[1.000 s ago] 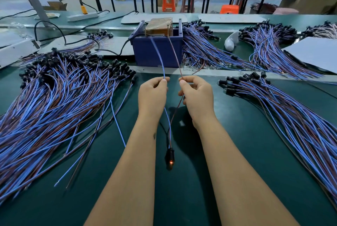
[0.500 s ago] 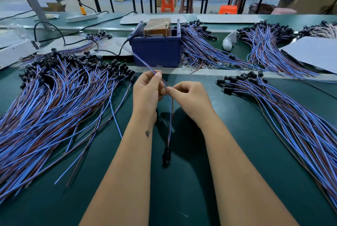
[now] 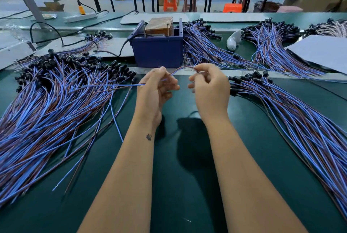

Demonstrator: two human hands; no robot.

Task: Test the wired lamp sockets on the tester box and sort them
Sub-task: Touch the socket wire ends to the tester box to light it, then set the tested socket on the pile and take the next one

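Head-worn view, forward and down (close) over green bench (image 3: 180, 204)

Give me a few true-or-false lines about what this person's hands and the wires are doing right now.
1. Both hands hold a thin wire. True: the left hand and right hand pinch one wire.
2. The blue box sits behind the hands. True.
3. The wire ends touch the box. False: they trail left, away from it.
4. The left wire pile is smaller than the right wire pile. False: it looks bigger.
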